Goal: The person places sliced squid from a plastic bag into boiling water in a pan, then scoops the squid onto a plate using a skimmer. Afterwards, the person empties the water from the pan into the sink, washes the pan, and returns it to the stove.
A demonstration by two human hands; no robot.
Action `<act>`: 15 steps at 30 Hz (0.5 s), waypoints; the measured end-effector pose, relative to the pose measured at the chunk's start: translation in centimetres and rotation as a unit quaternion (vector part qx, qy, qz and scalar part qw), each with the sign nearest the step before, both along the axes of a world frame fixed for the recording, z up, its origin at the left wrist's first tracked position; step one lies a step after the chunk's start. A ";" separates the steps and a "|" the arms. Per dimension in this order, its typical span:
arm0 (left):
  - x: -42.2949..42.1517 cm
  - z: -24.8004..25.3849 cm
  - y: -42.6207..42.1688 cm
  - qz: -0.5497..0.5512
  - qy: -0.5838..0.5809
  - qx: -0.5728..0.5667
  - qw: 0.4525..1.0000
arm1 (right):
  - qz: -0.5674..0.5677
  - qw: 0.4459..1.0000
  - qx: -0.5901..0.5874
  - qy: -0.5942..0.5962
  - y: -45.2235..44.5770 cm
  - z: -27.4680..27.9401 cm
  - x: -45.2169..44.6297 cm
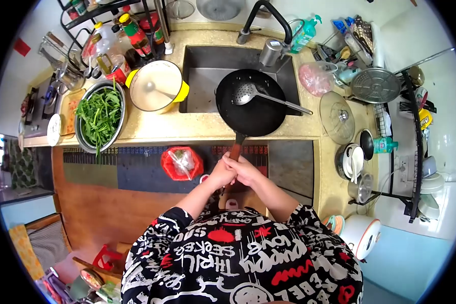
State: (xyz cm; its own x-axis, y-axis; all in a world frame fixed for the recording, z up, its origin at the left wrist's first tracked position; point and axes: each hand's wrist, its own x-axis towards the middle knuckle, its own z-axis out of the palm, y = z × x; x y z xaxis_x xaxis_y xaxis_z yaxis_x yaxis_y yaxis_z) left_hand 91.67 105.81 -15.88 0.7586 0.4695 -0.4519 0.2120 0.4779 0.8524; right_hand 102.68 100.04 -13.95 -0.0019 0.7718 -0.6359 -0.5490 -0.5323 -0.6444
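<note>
A black wok (251, 119) sits over the right part of the metal sink (200, 76), its brown handle pointing toward me. Across the wok rests a slotted metal skimmer (245, 93), its handle reaching over the right rim. My left hand (222, 173) is closed at the wok handle. Closed there too, my right hand (245, 169) touches the left one, its fingers over the handle. On the counter left of the sink are a pot with yellow handles (154, 81), holding pale liquid and a ladle, and a basin of leafy greens (100, 114).
A glass lid (337, 117) lies on the counter right of the sink. The black faucet (262, 6) arches behind it. Bottles (135, 35) crowd the back left. A red-lined bin (181, 163) stands below the counter's front edge. A rack (413, 147) holds dishes at right.
</note>
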 end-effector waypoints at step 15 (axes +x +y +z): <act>-9.7 8.0 -14.4 0.096 0.004 0.038 0.995 | 0.145 0.988 0.044 -0.008 -11.9 6.2 -7.8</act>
